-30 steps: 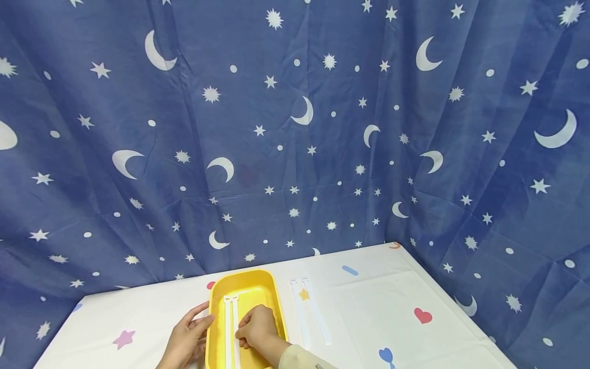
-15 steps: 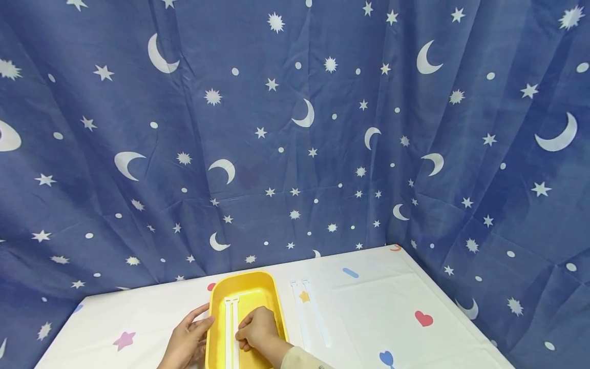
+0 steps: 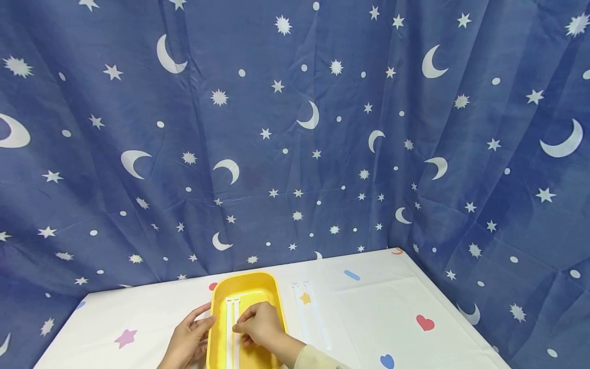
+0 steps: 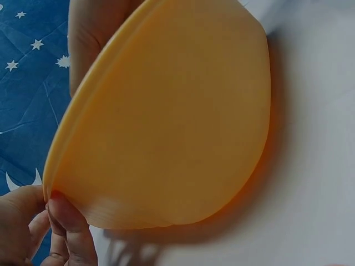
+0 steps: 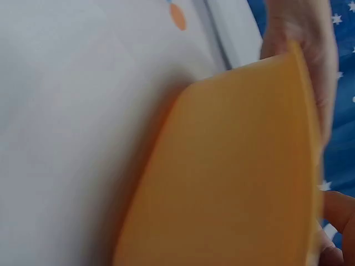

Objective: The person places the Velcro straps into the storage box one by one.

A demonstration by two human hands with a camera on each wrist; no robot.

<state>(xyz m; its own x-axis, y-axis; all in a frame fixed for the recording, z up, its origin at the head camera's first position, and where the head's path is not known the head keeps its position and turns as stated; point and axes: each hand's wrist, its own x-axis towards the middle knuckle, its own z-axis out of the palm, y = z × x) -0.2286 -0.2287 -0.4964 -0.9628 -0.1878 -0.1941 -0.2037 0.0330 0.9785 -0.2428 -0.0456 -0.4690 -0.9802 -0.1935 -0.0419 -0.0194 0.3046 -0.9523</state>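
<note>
A yellow plastic tray (image 3: pixel 246 279) stands on the table, with two white cable ties (image 3: pixel 229 328) lying lengthwise and side by side in it. My left hand (image 3: pixel 189 335) grips the tray's left side, thumb at the rim and fingers round the outside. In the left wrist view, fingertips (image 4: pixel 69 221) hold the tray's edge (image 4: pixel 172 122). Over the tray, my right hand (image 3: pixel 262 325) has its fingers curled, and thumb and index finger pinch the right-hand cable tie (image 3: pixel 236 310) about midway. The tray wall (image 5: pixel 222 172) hides most of this grip in the right wrist view.
Right of the tray, two more white cable ties (image 3: pixel 318 315) lie flat on the patterned tablecloth (image 3: pixel 369 318). A blue curtain (image 3: pixel 276 154) with moons and stars hangs behind the table and along its right side.
My right hand has shifted slightly left and up, its fingertips now overlapping the right-hand cable tie. The left hand stays on the tray. The head view has tilted a little.
</note>
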